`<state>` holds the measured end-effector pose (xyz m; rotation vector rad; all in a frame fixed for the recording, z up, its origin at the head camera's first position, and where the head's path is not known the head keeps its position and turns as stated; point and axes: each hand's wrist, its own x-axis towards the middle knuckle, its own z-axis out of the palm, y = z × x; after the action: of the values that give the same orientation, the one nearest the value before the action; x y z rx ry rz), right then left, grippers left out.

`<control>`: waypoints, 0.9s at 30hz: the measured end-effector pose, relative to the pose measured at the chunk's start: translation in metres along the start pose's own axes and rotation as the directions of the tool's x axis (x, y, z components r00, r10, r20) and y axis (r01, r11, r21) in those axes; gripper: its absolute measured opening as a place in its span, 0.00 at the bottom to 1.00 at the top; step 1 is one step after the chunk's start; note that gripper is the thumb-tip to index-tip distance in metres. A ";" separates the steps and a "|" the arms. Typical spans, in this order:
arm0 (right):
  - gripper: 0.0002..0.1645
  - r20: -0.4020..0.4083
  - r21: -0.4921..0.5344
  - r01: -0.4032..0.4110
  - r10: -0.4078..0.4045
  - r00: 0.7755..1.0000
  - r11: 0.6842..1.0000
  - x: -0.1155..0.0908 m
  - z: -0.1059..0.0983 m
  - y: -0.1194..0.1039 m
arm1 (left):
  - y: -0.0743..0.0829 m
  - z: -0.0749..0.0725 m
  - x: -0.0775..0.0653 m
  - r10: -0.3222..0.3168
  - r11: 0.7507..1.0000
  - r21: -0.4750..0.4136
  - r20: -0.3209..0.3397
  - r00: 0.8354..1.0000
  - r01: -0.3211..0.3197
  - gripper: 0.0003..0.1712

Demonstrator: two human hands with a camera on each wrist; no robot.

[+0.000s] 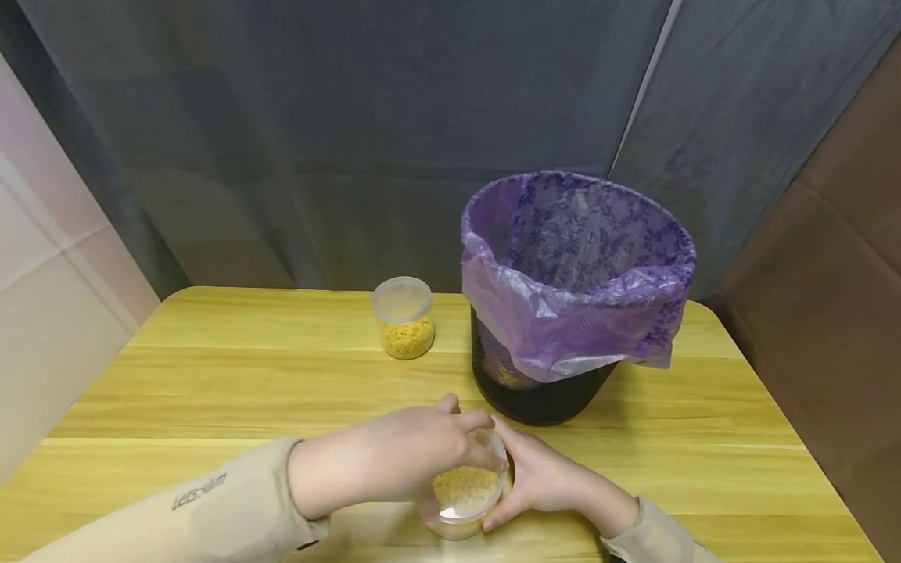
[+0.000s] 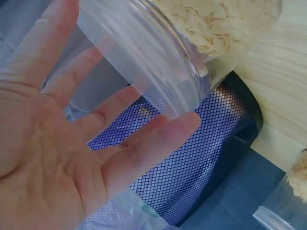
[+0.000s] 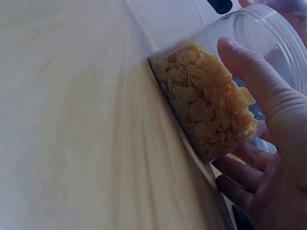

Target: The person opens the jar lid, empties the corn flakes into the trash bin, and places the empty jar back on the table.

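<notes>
Jar, clear, part-filled with yellow flakes: stood on the table near the wearer, just in front of the bin. Its lid, translucent and ridged, is seated on top.

Left hand: held over the jar from above, the fingers spread apart from one another and curved round the lid's rim — the thumb set on the near side. How tightly the lid is gripped cannot be told.

Right hand: clamped on the jar's side, thumb opposed to the fingers.

Second jar, also holding yellow flakes: placed upright farther back, left of the bin.

Bin, black mesh: lined with a purple patterned bag, folded over the rim.

Curtain, dark grey: hung behind the table. Sleeves — beige, the left one lettered.
</notes>
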<state>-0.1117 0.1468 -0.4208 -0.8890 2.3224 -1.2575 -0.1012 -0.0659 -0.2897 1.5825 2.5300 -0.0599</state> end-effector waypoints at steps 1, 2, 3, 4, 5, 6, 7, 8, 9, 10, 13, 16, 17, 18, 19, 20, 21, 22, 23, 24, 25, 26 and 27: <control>0.75 -0.001 0.001 0.000 0.000 1.000 1.000 0.000 0.000 0.000 | 0.000 0.000 0.000 -0.003 1.000 -0.001 -0.004 1.000 0.003 0.47; 0.76 0.000 0.002 0.001 -0.001 1.000 1.000 0.000 0.000 0.000 | 0.000 0.000 0.001 -0.006 1.000 -0.001 -0.007 1.000 0.006 0.47; 0.76 0.000 0.004 0.002 -0.002 1.000 1.000 0.000 0.000 0.000 | 0.001 0.000 0.001 -0.008 1.000 0.000 -0.010 1.000 0.008 0.47; 0.76 0.001 0.007 0.004 -0.004 1.000 1.000 0.000 0.000 0.000 | 0.001 0.000 0.001 -0.009 1.000 0.003 -0.015 1.000 0.009 0.46; 0.75 0.003 0.011 0.006 -0.006 1.000 1.000 0.000 0.000 0.000 | 0.001 0.000 0.001 -0.011 1.000 0.006 -0.019 1.000 0.011 0.46; 0.74 0.005 0.012 0.009 -0.009 1.000 1.000 0.000 0.000 0.000 | 0.002 0.001 0.001 -0.014 1.000 0.006 -0.025 1.000 0.014 0.46; 0.73 0.010 0.013 0.013 -0.013 1.000 1.000 0.000 0.000 0.001 | 0.002 0.001 0.001 -0.017 1.000 0.007 -0.032 0.999 0.017 0.46; 0.71 0.016 0.015 0.020 -0.020 1.000 1.000 0.000 -0.001 0.001 | 0.002 0.001 0.001 -0.022 1.000 0.006 -0.039 0.999 0.022 0.46; 0.68 0.021 0.016 0.027 -0.027 0.999 1.000 0.000 -0.001 0.001 | 0.002 0.002 0.001 -0.028 1.000 0.004 -0.047 0.999 0.028 0.46; 0.65 0.027 0.015 0.036 -0.036 0.999 0.999 0.001 -0.001 0.001 | 0.003 0.002 0.001 -0.036 0.999 -0.001 -0.053 0.998 0.036 0.46; 0.57 0.041 0.025 0.059 -0.060 0.997 0.998 0.001 -0.002 0.001 | 0.004 0.003 0.000 -0.066 0.998 -0.029 -0.072 0.995 0.064 0.45; 0.54 0.039 0.032 0.066 -0.067 0.997 0.997 0.002 -0.002 0.001 | 0.006 0.005 0.000 -0.101 0.994 -0.050 -0.087 0.991 0.097 0.43; 0.55 0.036 0.034 0.064 -0.065 0.997 0.997 0.002 -0.002 0.001 | 0.007 0.006 0.000 -0.110 0.993 -0.051 -0.093 0.990 0.106 0.42; 0.55 0.035 0.034 0.062 -0.064 0.997 0.997 0.003 -0.002 0.001 | 0.007 0.007 0.000 -0.120 0.992 -0.053 -0.097 0.988 0.115 0.42; 0.55 0.033 0.031 0.059 -0.060 0.998 0.998 0.003 -0.001 0.001 | 0.008 0.007 0.000 -0.126 0.991 -0.050 -0.102 0.987 0.122 0.42; 0.55 0.030 0.029 0.055 -0.056 0.998 0.998 0.003 -0.001 0.001 | 0.008 0.008 0.000 -0.132 0.991 -0.050 -0.105 0.986 0.127 0.41; 0.55 0.028 0.028 0.052 -0.052 0.998 0.998 0.003 -0.001 0.001 | 0.009 0.008 0.000 -0.136 0.990 -0.047 -0.109 0.985 0.131 0.41; 0.55 0.026 0.026 0.049 -0.049 0.998 0.998 0.003 -0.001 0.001 | 0.009 0.009 0.000 -0.137 0.990 -0.044 -0.111 0.984 0.133 0.41; 0.55 0.025 0.025 0.046 -0.047 0.999 0.999 0.003 -0.001 0.001 | 0.009 0.009 0.000 -0.140 0.990 -0.042 -0.112 0.984 0.137 0.41; 0.55 0.025 0.023 0.044 -0.045 0.999 0.999 0.003 -0.001 0.001 | 0.009 0.009 0.001 -0.142 0.990 -0.041 -0.114 0.983 0.138 0.41; 0.55 0.024 0.023 0.043 -0.043 0.999 0.999 0.003 -0.001 0.002 | 0.009 0.009 0.001 -0.145 0.989 -0.041 -0.114 0.983 0.141 0.41; 0.55 0.026 0.023 0.042 -0.043 0.999 0.999 0.003 -0.001 0.002 | 0.009 0.009 0.001 -0.148 0.989 -0.042 -0.113 0.982 0.144 0.40; 0.55 0.027 0.024 0.043 -0.044 0.999 0.999 0.002 -0.001 0.002 | 0.009 0.009 0.001 -0.153 0.988 -0.041 -0.113 0.982 0.149 0.40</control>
<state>-0.1147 0.1465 -0.4222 -0.9481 2.2742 -1.2785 -0.0921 -0.0624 -0.2983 1.4186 2.7215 0.0568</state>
